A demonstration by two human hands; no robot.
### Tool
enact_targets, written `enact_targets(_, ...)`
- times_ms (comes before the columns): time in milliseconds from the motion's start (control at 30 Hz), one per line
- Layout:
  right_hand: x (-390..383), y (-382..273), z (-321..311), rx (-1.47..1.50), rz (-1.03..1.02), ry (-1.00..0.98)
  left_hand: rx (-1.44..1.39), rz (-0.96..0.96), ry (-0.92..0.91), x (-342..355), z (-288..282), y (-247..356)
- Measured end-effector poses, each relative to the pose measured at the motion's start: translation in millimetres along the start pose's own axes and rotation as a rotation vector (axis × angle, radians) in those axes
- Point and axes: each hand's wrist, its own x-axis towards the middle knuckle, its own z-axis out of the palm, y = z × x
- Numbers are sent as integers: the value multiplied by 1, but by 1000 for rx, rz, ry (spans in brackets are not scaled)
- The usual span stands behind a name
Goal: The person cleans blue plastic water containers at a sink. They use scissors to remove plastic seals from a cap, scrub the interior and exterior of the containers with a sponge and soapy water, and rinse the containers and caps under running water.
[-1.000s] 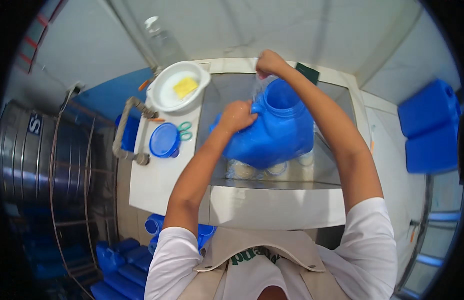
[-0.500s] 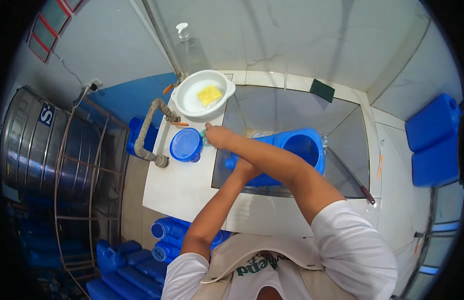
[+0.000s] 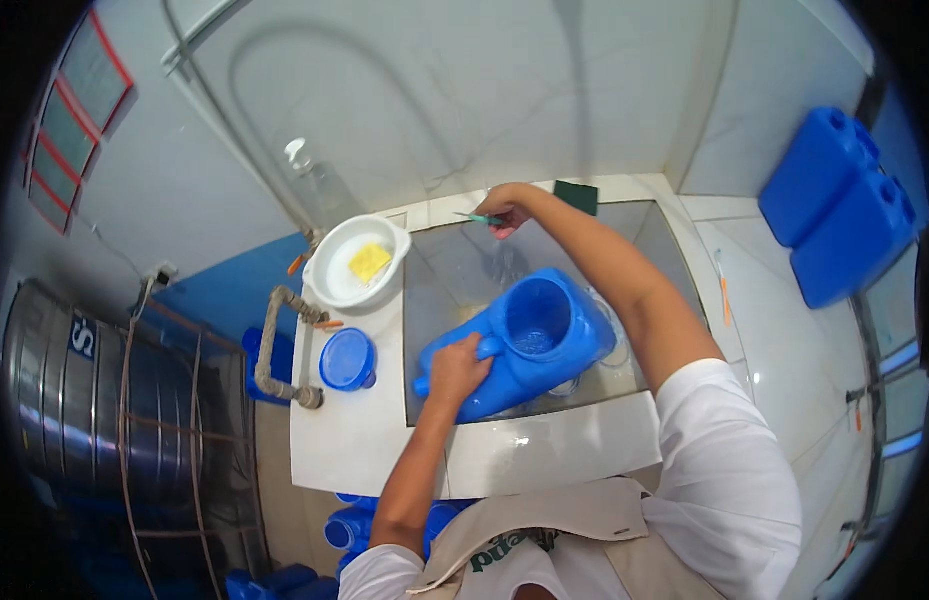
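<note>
A large blue water jug [image 3: 464, 360] lies tilted in the grey-tiled sink [image 3: 644, 240], its wide round opening facing up. My left hand [image 3: 459, 370] is closed around the jug's handle. Above the far part of the sink, my right hand [image 3: 506, 206] pinches a thin light-green tool [image 3: 476, 217]; it is too small to make out its kind. To the left on the white counter sits a small tub with a blue lid [image 3: 347, 360]. Behind it stands a white basin [image 3: 329, 285] with suds and a yellow sponge [image 3: 369, 262].
A dark green scouring pad [image 3: 576, 197] lies on the sink's far rim. Left of the counter's tub rises a pipe with taps [image 3: 274, 345]. A pump bottle [image 3: 322, 190] stands at the back. Blue jugs [image 3: 834, 205] stand at right. A steel tank [image 3: 94, 390] is at left.
My right hand has moved from beside the lidded tub to over the sink's far side, now carrying the green tool. The jug has turned, and my view has shifted.
</note>
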Motion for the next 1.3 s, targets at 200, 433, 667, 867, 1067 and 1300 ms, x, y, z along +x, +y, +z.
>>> enact_targets(200, -44, 47, -56, -542, 124, 229, 14, 77, 55, 38, -120, 28)
enact_targets(433, -171, 125, -96, -828, -374, 417, -197, -3, 365, 25, -271, -64)
enact_targets(667, -253, 185, -69, -781, -596, 394, -246, 76, 608, 20, -265, -89)
enact_targets(867, -250, 180, -57, -820, -614, 354, -236, 110, 711, 17, -253, -89)
enact_targets(1067, -254, 159, -59, -925, -685, 353, -244, 135, 760, 17, -251, -89)
enact_targets(1300, -259, 69, -20, -1512, -467, 274, -244, 137, 795, 15, -253, -91)
